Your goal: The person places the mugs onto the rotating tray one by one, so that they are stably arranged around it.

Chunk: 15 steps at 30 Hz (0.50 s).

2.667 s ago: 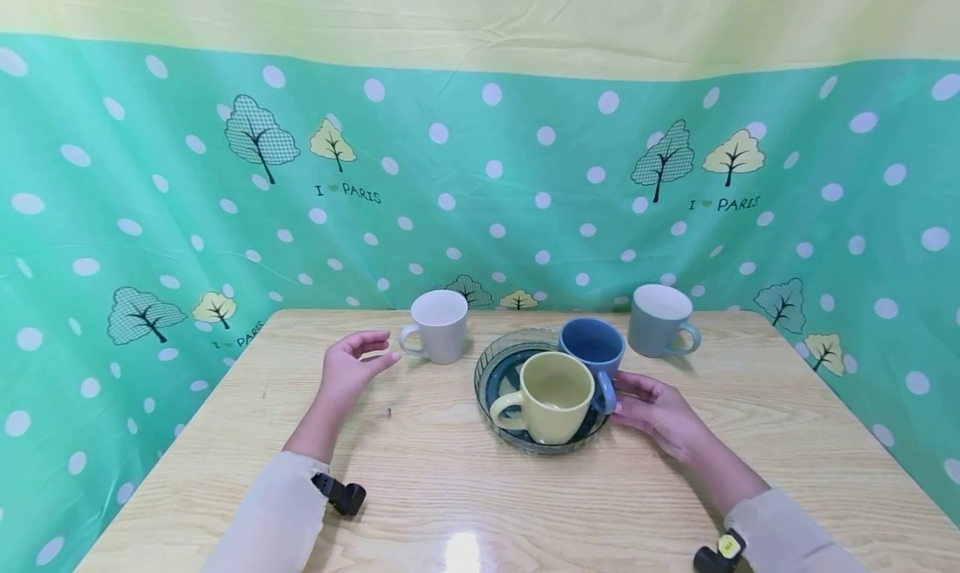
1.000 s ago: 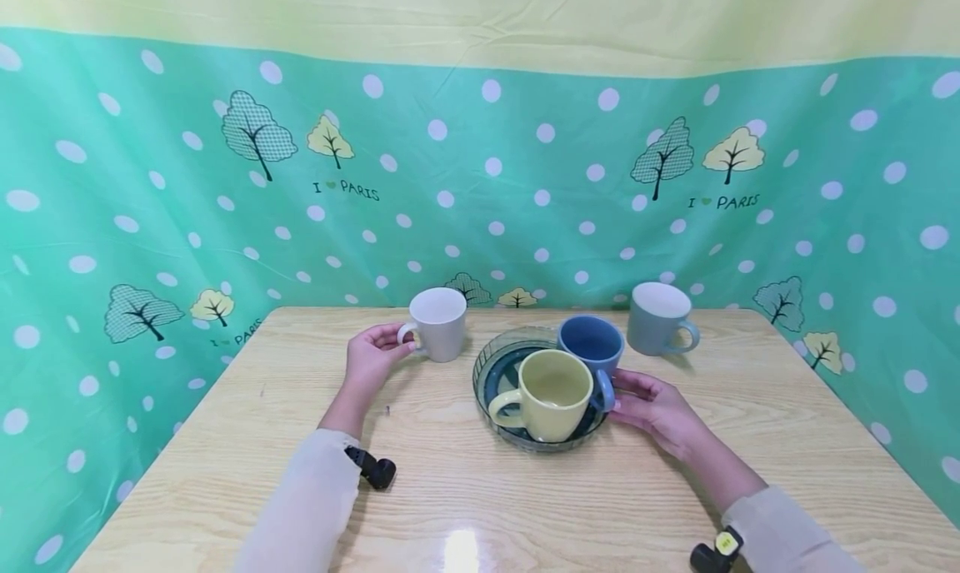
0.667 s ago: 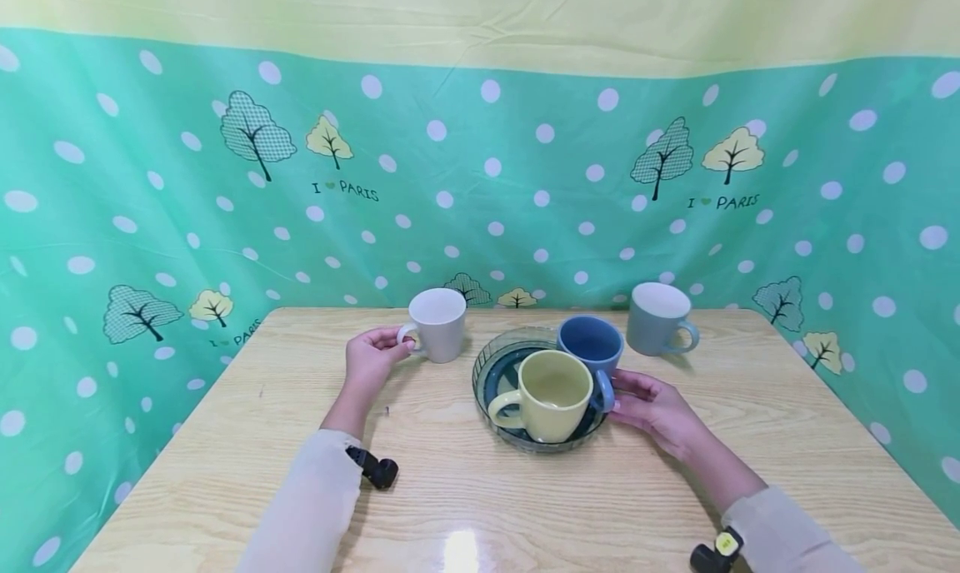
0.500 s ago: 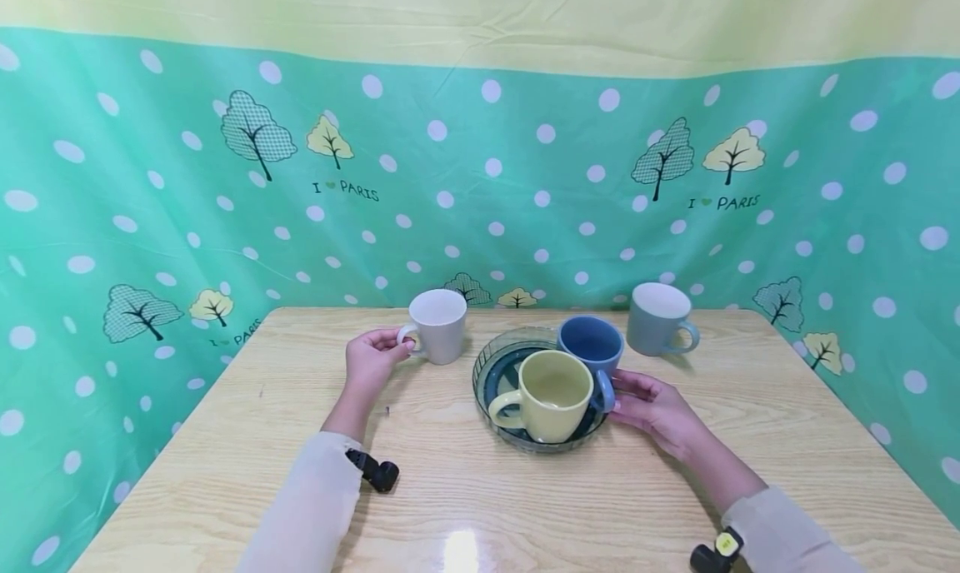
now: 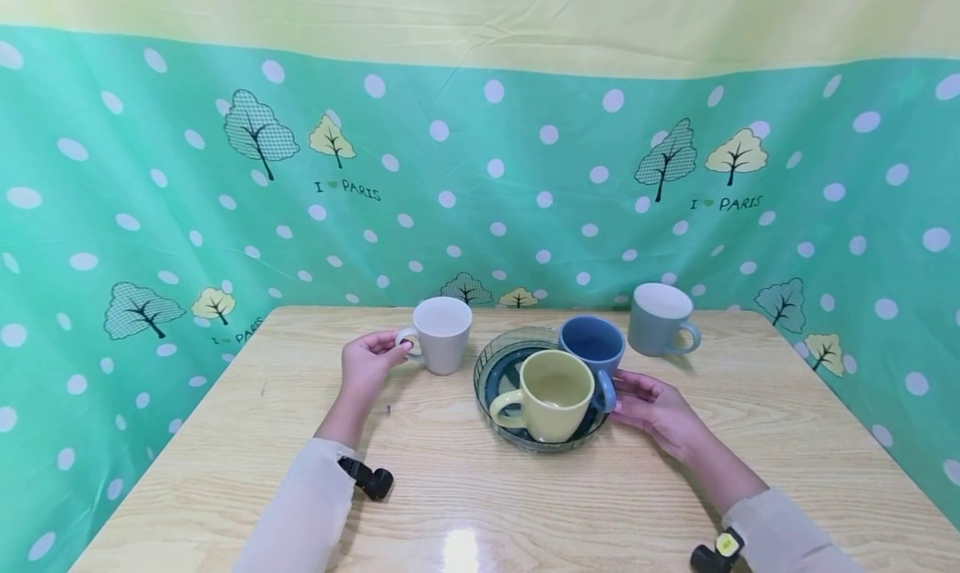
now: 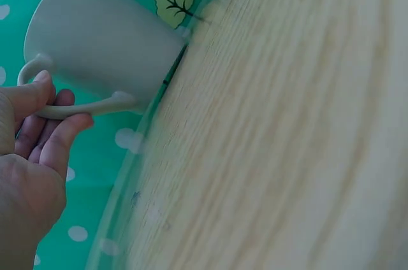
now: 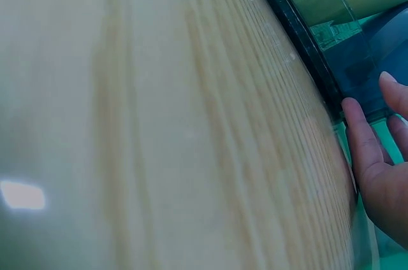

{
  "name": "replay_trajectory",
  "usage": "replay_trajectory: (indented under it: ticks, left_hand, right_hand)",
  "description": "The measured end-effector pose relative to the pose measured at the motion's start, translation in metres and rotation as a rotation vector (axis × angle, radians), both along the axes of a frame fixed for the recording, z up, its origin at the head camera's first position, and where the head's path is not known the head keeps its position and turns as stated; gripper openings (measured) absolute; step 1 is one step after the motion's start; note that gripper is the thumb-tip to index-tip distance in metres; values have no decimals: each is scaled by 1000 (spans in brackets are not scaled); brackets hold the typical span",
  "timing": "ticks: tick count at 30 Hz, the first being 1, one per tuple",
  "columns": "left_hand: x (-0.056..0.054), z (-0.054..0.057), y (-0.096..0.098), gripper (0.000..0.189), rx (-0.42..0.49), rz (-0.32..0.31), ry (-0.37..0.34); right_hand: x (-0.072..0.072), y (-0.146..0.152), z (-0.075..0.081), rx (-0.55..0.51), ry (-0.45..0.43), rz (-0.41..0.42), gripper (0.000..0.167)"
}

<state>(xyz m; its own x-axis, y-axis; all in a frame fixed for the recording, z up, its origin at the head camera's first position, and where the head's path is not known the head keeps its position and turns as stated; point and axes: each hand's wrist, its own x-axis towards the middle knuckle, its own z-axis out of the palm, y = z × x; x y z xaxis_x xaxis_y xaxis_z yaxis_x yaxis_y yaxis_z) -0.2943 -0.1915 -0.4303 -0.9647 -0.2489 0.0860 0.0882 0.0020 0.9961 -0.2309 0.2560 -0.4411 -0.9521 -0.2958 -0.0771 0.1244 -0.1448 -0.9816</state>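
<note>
My left hand pinches the handle of a white mug, upright at the back of the table, left of a glass bowl. In the left wrist view, the thumb and fingers are around the handle of the mug; I cannot tell whether its base touches the table. The clear greenish bowl holds a yellow mug in front and a blue mug behind. My right hand rests at the bowl's right side, beside the blue mug's handle. The right wrist view shows its fingertips against the bowl.
A grey-blue mug with a white inside stands on the wooden table behind the bowl, to the right. A green dotted curtain hangs close behind the table's back edge and along both sides.
My left hand has moved right to the white mug and taken its handle. The mug has since shifted slightly nearer and to the right. My right hand and the bowl have stayed put.
</note>
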Motion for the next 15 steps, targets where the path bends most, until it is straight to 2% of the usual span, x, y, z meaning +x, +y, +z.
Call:
replay_trajectory:
  ticks: [10, 15]
  left_hand:
    - [11, 8, -2, 36, 109, -33, 23]
    - [16, 13, -3, 30, 151, -44, 29]
  right_hand:
    - [1, -1, 1, -7, 6, 8, 68]
    - [1, -1, 1, -5, 8, 6, 67]
